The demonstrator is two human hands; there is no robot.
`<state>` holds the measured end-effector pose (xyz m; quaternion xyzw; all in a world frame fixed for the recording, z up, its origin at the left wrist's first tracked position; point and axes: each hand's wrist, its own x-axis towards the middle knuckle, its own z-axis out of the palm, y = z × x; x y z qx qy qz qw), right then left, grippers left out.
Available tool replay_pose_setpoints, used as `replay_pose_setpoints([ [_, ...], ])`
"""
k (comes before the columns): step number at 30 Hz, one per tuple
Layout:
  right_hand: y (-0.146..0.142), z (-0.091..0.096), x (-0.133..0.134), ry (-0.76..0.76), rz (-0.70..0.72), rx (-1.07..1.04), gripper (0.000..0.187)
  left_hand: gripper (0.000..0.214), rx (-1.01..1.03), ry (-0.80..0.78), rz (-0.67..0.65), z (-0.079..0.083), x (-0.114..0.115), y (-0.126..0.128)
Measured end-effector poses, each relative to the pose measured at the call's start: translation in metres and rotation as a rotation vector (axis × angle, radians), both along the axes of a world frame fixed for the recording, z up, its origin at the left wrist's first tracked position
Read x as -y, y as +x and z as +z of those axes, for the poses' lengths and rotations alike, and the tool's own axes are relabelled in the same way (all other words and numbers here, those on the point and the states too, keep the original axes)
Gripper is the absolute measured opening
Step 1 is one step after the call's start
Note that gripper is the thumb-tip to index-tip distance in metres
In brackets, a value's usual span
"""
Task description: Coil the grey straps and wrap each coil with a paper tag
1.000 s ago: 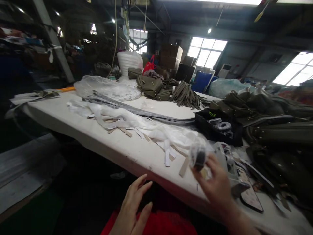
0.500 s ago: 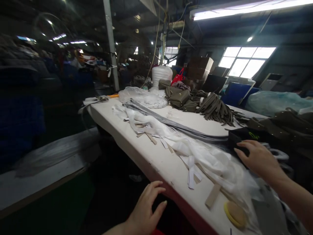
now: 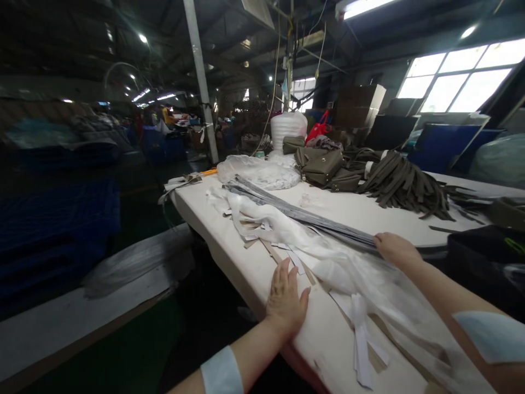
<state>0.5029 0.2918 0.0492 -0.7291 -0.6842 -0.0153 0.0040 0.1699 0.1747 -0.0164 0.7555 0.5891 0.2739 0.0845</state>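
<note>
A long bundle of grey strips (image 3: 315, 220) runs lengthwise along the white-topped table (image 3: 229, 246). My right hand (image 3: 397, 250) has its fingers closed around the near part of this bundle; the fingertips are partly hidden. My left hand (image 3: 287, 301) lies flat on the table's near edge, fingers stretched out and holding nothing. Beside it is crumpled white translucent sheeting (image 3: 283, 227), spread along the bundle. Brown and white paper-like strips (image 3: 361, 345) stick out from under the sheeting.
Olive-green bags (image 3: 324, 167) and a heap of dark strips (image 3: 410, 183) lie at the table's far side. Behind them stands a white wrapped roll (image 3: 288, 131). A clear plastic bag (image 3: 258, 172) is at the far end, and a black box (image 3: 484, 262) at the right.
My left hand has moved forward from below the edge onto the tabletop. My right hand has left the black box and closed on the grey strips. The view has turned right.
</note>
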Motion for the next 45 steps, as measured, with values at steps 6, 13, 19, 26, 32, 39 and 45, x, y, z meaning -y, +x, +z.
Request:
replay_pose_setpoints([
  [6,0.024,-0.021,-0.053,-0.073,-0.093,-0.121,0.022,0.043,-0.004,-0.032,-0.04,0.004,0.003,-0.005],
  [13,0.043,-0.034,-0.085,-0.145,-0.127,-0.2,0.007,0.025,0.044,-0.016,-0.065,0.006,0.002,-0.006],
  [19,0.037,-0.023,-0.054,-0.02,-0.142,-0.163,0.013,0.02,0.068,-0.035,-0.078,0.008,0.001,-0.005],
  [26,0.001,0.022,-0.011,0.37,-0.078,-0.092,0.018,0.02,0.12,-0.017,-0.08,0.004,0.002,-0.006],
  [32,-0.09,0.089,0.053,0.612,0.172,-0.15,0.009,0.043,0.6,-0.128,-0.246,0.021,-0.003,-0.012],
  [39,-0.194,0.1,0.181,0.397,0.768,-0.16,0.011,0.037,1.654,-0.642,-0.359,0.142,-0.023,-0.051],
  [45,-0.154,0.137,0.191,0.085,0.331,-0.603,0.047,0.015,1.739,0.437,-0.168,0.241,-0.004,-0.15],
])
